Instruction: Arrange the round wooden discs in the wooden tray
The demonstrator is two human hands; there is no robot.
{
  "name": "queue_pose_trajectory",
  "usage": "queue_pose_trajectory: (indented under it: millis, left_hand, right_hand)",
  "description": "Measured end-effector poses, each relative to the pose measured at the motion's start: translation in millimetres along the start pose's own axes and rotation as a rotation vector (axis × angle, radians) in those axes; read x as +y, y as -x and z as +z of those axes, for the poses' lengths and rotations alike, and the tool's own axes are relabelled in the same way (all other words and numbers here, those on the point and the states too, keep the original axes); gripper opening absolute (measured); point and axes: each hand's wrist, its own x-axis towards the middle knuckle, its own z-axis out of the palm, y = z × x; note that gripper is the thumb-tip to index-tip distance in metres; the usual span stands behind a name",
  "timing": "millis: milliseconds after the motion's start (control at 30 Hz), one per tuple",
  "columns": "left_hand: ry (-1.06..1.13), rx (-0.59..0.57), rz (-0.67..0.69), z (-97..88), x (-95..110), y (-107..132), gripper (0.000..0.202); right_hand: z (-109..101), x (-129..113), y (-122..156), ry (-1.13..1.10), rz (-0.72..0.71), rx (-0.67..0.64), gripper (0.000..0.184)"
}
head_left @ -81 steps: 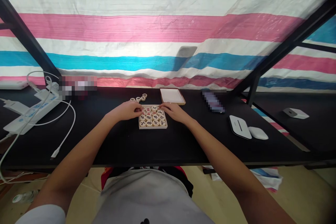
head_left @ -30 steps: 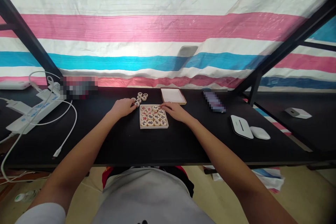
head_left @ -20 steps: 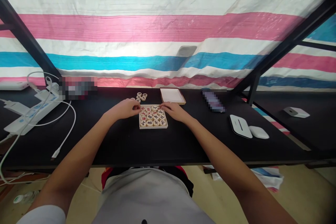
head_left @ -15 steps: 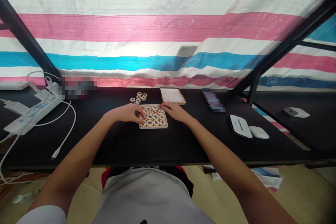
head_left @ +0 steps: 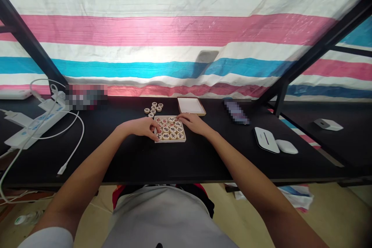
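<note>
A shallow white box [head_left: 171,141] stands on the black desk, filled with rows of round Chinese chess pieces [head_left: 173,129] marked in red and black. My left hand [head_left: 142,127] curls over the box's left side. Its thumb and fingers close round a black-marked chess piece [head_left: 159,136] in the front left corner. Along the back right corner rests my right hand [head_left: 193,122], fingers stretched out over the rim and holding no piece. Part of the left column and the back right corner are hidden by my fingers.
Several loose chess pieces [head_left: 154,109] lie behind the box. A box lid [head_left: 191,106] sits behind my right hand. To the right are a phone [head_left: 236,111], a white flat device [head_left: 266,140] and a white case [head_left: 286,146]. A power strip [head_left: 37,122] with cables lies left.
My left fingertips have shifted slightly toward the front left corner of the box, and more of the piece there shows. My right hand stays in place.
</note>
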Motion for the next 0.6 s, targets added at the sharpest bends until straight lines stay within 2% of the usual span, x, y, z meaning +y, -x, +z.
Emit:
queue_pose_trajectory:
  millis: [167,267,467,600]
  left_hand:
    - [0.011,0.056,-0.004,-2.7,6,2,0.042]
    - [-0.003,0.152,-0.045,-11.6,4,8,0.043]
    - [-0.189,0.374,-0.225,-30.3,-24,18,0.04]
    - [-0.341,0.361,-0.35,-28.0,-40,11,0.04]
  right_hand:
    - [1,2,0,0.003,0.002,0.005,0.027]
    - [0,1,-1,0.001,-0.002,0.001,0.027]
    - [0,2,-1,-0.004,0.001,-0.008,0.027]
    - [0,2,-1,0.003,-0.003,-0.004,0.027]
